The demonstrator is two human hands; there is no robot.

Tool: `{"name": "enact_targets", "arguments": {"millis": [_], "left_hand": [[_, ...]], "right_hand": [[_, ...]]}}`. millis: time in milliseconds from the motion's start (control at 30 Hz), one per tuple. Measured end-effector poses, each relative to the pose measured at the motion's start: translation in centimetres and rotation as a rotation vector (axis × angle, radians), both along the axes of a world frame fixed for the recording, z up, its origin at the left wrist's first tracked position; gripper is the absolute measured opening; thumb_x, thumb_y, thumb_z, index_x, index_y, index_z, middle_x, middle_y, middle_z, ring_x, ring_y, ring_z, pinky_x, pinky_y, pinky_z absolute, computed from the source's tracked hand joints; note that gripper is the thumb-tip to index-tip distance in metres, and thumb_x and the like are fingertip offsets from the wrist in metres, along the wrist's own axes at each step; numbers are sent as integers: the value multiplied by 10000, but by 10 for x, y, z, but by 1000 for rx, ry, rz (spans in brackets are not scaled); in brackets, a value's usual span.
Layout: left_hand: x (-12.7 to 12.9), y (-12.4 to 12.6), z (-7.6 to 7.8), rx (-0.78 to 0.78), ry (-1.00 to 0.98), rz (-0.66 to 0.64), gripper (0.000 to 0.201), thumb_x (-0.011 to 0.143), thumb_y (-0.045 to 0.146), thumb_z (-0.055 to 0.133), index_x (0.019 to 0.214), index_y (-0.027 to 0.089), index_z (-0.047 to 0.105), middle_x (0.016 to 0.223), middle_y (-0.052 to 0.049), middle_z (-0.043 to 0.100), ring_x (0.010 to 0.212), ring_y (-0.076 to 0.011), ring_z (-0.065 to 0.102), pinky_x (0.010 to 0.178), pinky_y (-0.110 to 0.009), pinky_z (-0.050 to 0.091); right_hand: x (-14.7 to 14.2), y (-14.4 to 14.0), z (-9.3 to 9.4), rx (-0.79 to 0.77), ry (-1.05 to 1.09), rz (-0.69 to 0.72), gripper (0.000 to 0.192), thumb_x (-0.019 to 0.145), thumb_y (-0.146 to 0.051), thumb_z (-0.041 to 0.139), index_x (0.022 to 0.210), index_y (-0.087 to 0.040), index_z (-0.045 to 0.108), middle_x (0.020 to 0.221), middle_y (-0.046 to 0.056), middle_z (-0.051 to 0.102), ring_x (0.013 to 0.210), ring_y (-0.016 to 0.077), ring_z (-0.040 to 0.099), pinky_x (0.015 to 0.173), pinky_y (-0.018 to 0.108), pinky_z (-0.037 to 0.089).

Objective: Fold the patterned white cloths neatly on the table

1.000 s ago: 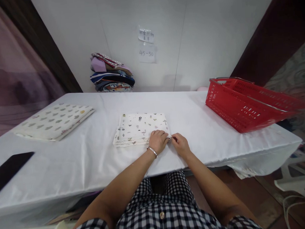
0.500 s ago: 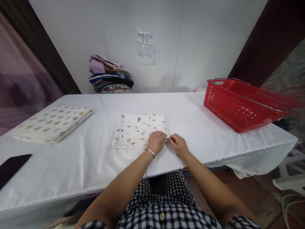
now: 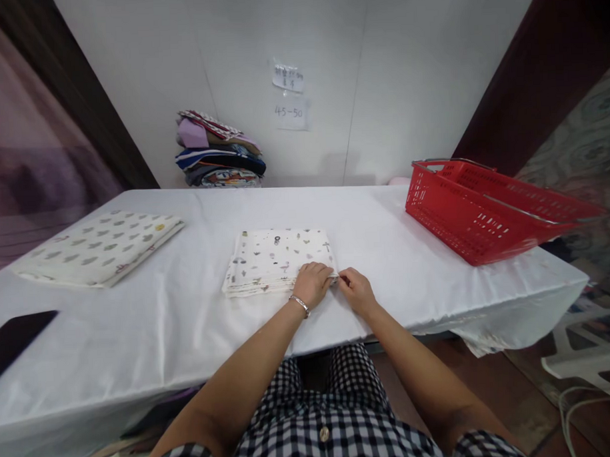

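A white cloth (image 3: 266, 256) with small printed figures lies folded in several layers at the middle of the table. My left hand (image 3: 313, 283) rests on its front right corner, fingers together and pressed down on the layers. Just to the right, my right hand (image 3: 356, 290) pinches the cloth's edge at that same corner between thumb and fingertips. The fingertips of both hands nearly meet there, and the exact bit of cloth in the pinch is partly hidden.
Another folded cloth (image 3: 105, 245) with grey cloud-like prints lies at the left, behind a dark flat object (image 3: 19, 342). A red basket (image 3: 484, 212) stands on the right. Folded fabrics (image 3: 219, 151) are stacked at the back by the wall, under paper signs (image 3: 291, 112). White cloth covers the table (image 3: 198, 325).
Almost nothing differs. The whole view has shifted very slightly, while both hands keep the same place at the cloth's corner.
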State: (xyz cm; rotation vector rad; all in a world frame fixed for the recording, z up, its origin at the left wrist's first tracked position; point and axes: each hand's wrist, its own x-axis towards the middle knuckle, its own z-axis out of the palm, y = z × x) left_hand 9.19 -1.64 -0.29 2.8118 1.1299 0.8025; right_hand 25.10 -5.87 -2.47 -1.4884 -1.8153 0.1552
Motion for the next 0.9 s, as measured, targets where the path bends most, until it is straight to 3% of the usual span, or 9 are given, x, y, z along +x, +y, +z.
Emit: {"name": "enact_targets", "arguments": {"millis": [633, 900], "left_hand": [[4, -1, -2, 1, 56, -11, 194, 875, 273, 450, 821, 201, 622, 832, -32, 605, 840, -172, 495, 744, -323, 345], [-11, -7, 0, 7, 99, 15, 172, 876, 258, 448, 926, 215, 607, 928, -14, 619, 907, -172, 504, 769, -322, 358]], "right_hand": [[-5, -2, 2, -68, -82, -69, 158, 794, -345, 454, 773, -205, 524, 738, -7, 543, 620, 124, 490, 601, 245, 357], [-3, -3, 0, -109, -29, -44, 181, 787, -364, 457, 776, -202, 537, 721, 0, 558, 643, 142, 500, 613, 257, 366]]}}
